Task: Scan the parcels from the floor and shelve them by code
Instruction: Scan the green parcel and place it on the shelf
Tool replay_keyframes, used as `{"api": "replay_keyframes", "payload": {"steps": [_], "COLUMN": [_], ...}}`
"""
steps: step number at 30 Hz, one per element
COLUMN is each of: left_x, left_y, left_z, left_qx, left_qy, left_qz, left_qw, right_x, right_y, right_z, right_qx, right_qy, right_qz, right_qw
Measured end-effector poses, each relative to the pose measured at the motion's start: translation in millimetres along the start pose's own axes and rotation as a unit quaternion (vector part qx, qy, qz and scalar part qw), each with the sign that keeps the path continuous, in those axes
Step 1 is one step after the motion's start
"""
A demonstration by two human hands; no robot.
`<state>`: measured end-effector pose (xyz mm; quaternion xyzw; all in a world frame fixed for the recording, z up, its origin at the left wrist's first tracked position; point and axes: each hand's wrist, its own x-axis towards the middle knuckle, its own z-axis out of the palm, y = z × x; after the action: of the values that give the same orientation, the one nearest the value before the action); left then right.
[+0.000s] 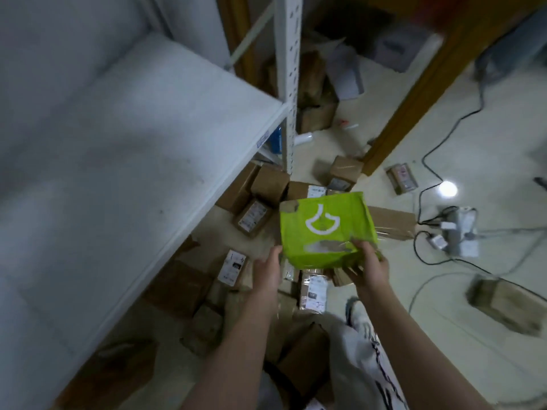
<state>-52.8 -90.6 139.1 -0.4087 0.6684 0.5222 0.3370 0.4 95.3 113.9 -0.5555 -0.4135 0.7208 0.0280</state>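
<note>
A bright green parcel [325, 229] with a white logo is held up above the floor, just right of the shelf's front edge. My right hand [370, 266] grips its lower right corner, thumb on top. My left hand [268, 269] touches its lower left corner with fingers pressed along the side. Below lie several brown cardboard parcels [251, 216] with white labels, scattered on the floor. The white metal shelf [124, 149] fills the left of the view, its board bare. No scanner is in sight.
A white perforated shelf post [287, 84] stands at the shelf's corner. A wooden door frame [414, 93] runs diagonally at the right. Cables and a power strip [453, 229] lie on the tiled floor at right. More boxes [313, 90] sit behind the post.
</note>
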Motion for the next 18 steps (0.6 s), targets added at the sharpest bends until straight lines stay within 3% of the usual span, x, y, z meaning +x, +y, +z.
{"api": "replay_keyframes", "payload": {"steps": [3, 7, 10, 18], "left_x": [-79.7, -189.9, -259.5, -368.8], "left_y": [20.8, 35.7, 38.9, 53.8], "left_z": [15.5, 33.7, 44.8, 107.1], "left_qx": [-0.015, -0.037, -0.025, -0.016], "left_qy": [-0.074, -0.223, -0.289, -0.296], "left_qz": [0.013, 0.024, 0.028, 0.103], "left_qw": [0.997, 0.974, 0.957, 0.949], "right_x": [-80.0, -181.3, -231.9, -256.7], "right_y": [-48.9, -98.3, -126.9, -226.9], "right_z": [-46.4, -102.6, -133.4, -206.5], "right_qx": [0.039, 0.152, 0.249, 0.32], "right_qy": [0.001, 0.028, 0.025, -0.056], "right_qz": [-0.037, -0.068, -0.072, -0.05], "right_qw": [0.999, 0.986, 0.965, 0.944]}}
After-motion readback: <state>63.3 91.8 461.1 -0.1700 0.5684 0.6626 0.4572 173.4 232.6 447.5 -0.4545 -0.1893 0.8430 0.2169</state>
